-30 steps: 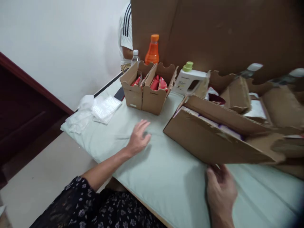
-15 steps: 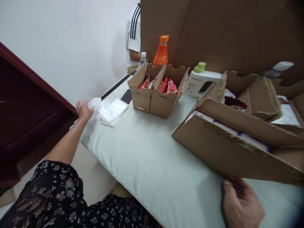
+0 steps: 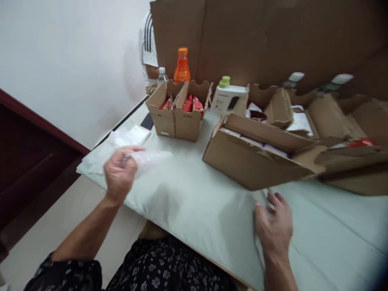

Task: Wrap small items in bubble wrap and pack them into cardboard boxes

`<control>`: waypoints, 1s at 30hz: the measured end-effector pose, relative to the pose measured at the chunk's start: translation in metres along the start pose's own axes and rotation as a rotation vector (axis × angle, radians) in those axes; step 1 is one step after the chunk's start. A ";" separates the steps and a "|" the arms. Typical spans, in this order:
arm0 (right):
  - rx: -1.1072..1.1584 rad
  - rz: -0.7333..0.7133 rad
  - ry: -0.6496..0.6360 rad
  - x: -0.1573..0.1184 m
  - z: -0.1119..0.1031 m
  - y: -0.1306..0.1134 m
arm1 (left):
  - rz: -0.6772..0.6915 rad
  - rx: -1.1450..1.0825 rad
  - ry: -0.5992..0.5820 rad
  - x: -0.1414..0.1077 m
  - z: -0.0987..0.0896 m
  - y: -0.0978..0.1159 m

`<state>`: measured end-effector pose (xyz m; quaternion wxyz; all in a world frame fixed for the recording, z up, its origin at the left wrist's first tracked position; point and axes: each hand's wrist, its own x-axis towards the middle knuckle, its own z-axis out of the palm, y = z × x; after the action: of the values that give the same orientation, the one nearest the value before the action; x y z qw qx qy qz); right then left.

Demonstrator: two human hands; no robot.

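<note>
My left hand (image 3: pixel 119 176) is closed around a translucent piece of bubble wrap (image 3: pixel 151 162), raised over the near side of the pale green covered table (image 3: pixel 194 198). Motion blurs the sheet's far end. More bubble wrap (image 3: pixel 131 136) lies at the table's left end, behind that hand. On the right, my right hand (image 3: pixel 274 224) hovers with its fingers apart and nothing in them. Just beyond its fingertips stands a long cardboard bin (image 3: pixel 233 159) with white and purple packs (image 3: pixel 274 150) in a row inside.
Two cardboard bins (image 3: pixel 163 123) hold red packets (image 3: pixel 192 104). Behind stand an orange bottle (image 3: pixel 182 70), a clear bottle (image 3: pixel 162 77) and a white jug (image 3: pixel 224 100). More bins (image 3: pixel 330 115) line the right. A phone (image 3: pixel 147 121) lies by the bubble wrap; a person's sleeve (image 3: pixel 149 40) shows behind.
My left hand has come rightward and nearer from the table's left end, bringing the bubble wrap. My right hand shows farther up and left, with the view shifted right.
</note>
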<state>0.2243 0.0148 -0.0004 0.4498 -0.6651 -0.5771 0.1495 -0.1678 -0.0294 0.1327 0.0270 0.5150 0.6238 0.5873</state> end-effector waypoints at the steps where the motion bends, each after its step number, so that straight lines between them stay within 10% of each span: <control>1: 0.002 -0.079 -0.010 -0.013 -0.006 -0.010 | -0.129 -0.101 -0.095 -0.017 0.021 0.011; 6: 0.015 -0.456 -0.242 -0.089 -0.012 -0.053 | -0.755 -0.610 -0.461 -0.090 0.112 0.042; 10: -0.029 -0.479 -0.192 -0.114 -0.003 -0.050 | -0.901 -0.676 -0.588 -0.120 0.136 0.052; 20: 0.620 0.445 -0.150 -0.077 -0.029 -0.031 | -0.403 -0.206 -1.011 -0.079 0.108 0.018; 30: -0.125 0.016 -0.210 -0.061 -0.036 -0.020 | -0.089 0.160 -0.829 -0.083 0.126 -0.040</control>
<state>0.2201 -0.0569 0.0159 0.3433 -0.6770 -0.6240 0.1858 -0.0728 0.0116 0.0160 0.2610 0.6807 0.6253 0.2784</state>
